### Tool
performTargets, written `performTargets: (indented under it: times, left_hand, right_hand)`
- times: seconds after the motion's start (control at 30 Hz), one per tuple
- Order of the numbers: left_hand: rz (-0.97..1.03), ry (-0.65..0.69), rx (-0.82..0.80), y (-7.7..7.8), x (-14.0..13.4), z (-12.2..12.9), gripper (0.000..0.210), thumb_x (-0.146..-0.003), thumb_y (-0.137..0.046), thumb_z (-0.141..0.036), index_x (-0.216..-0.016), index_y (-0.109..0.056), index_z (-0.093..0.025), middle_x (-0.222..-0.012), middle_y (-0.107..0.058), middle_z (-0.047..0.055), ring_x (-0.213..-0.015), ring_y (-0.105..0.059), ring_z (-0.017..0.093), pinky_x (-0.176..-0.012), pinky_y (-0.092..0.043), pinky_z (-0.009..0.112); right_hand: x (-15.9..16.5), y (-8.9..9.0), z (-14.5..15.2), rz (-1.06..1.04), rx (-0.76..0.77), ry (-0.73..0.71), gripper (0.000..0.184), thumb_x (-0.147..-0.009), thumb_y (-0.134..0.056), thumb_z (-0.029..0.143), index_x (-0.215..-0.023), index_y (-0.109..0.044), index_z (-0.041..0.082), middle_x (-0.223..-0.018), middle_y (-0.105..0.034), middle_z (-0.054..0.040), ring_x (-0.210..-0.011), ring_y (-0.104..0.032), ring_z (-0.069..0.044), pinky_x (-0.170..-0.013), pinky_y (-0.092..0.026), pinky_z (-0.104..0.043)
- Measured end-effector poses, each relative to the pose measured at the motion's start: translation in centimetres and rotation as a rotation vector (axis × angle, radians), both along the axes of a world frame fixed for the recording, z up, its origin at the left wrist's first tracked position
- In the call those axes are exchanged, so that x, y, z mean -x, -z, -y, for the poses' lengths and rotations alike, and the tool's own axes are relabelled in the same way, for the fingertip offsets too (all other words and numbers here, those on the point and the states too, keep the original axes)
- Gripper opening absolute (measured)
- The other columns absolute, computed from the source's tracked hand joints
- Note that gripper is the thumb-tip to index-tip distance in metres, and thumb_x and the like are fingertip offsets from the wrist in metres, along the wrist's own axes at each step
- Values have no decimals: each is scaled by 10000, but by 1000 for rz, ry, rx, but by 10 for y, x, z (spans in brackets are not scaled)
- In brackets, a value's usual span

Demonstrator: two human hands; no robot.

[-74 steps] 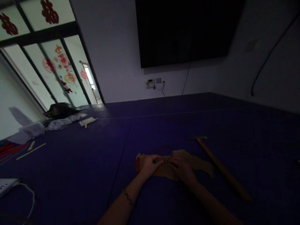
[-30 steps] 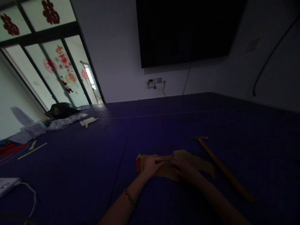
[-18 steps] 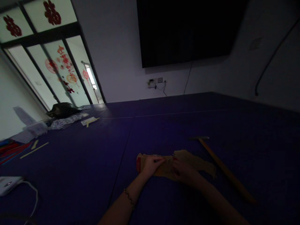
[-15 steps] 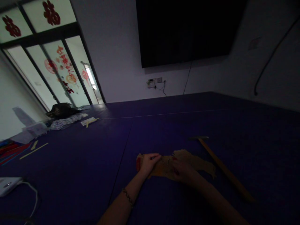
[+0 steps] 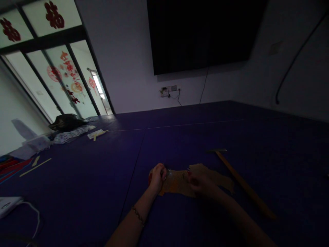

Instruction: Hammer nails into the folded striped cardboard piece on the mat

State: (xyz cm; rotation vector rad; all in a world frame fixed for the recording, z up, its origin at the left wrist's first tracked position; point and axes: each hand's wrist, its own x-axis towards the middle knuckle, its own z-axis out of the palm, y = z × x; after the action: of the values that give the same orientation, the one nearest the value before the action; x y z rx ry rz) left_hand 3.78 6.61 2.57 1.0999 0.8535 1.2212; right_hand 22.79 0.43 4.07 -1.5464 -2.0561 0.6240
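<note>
A torn piece of brown cardboard (image 5: pixel 176 183) lies flat on the purple tabletop (image 5: pixel 102 206). On its left part rests my left hand (image 5: pixel 156 177), fingers curled in; something small and shiny shows by the fingertips, too dim to name. My right hand (image 5: pixel 202 183) is over the right part of the cardboard, thumb and fingers pinched together. A spot of red shows at those fingertips, and what they hold, if anything, is too dark to make out. Right of the hands lies a hammer (image 5: pixel 244 185) with a wooden handle and thin metal head.
Red and blue strips (image 5: pixel 15 168) and a thin yellow strip (image 5: pixel 36 167) lie far left. A white device (image 5: pixel 10 204) with a cable sits at the left edge. Further back are a dark bag (image 5: pixel 66 122), plastic packets (image 5: pixel 73 133) and a small white packet (image 5: pixel 96 134).
My left hand has shifted slightly left and its fingers have curled in, uncovering more cardboard. My right hand stays pinched in nearly the same place. The whole view has moved a little.
</note>
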Motion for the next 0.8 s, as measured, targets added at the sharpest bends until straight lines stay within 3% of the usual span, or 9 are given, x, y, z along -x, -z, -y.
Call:
performTargets:
  times: [0.13,0.2,0.33,0.57,0.67,0.8]
  left_hand:
    - [18,2,2,1,-1,-1,306,-683,-472,-404,-504,-369,-180,-342,-297,-86,-320,-234,39,-360,-163,182]
    - [28,1,8,1,-1,-1,295,-681,-481,-415,-533,-382,-180,-344,-290,-93,-318,-226,39,-355,-155,180]
    - [42,6,16,2,-1,0,283,-676,-491,-418,-561,-389,-180,-346,-288,-100,-315,-231,39,-355,-168,176]
    - [45,6,22,3,-1,0,321,-690,-491,-430,-532,-368,-179,-334,-293,-96,-310,-225,33,-355,-160,179]
    - [47,11,36,3,-2,-1,368,-698,-490,-470,-520,-352,-180,-328,-288,-98,-303,-215,30,-354,-156,180]
    - [37,9,69,3,-3,-1,412,-669,-525,-529,-539,-347,-181,-336,-289,-107,-301,-221,26,-355,-160,174]
  right_hand:
    - [-5,-5,-3,-577,26,182,188,-698,-472,352,-654,-548,186,-667,-580,-15,-663,-551,-171,-591,-441,-277]
    - [-9,-8,-3,-702,2,265,198,-658,-511,380,-689,-571,194,-756,-601,-36,-753,-560,-197,-657,-454,-305]
    - [-14,-10,-2,-732,-4,301,196,-579,-598,350,-720,-607,215,-878,-609,-55,-863,-547,-222,-702,-456,-315]
    - [5,-4,-4,-832,102,303,238,-634,-528,393,-777,-572,208,-630,-573,-2,-553,-537,-156,-484,-420,-266]
    - [14,4,-4,-841,171,255,286,-595,-584,374,-809,-603,187,-625,-587,12,-551,-541,-149,-518,-423,-263]
    - [20,13,-8,-739,201,277,231,-580,-586,355,-713,-650,177,-542,-582,23,-527,-542,-152,-538,-420,-268]
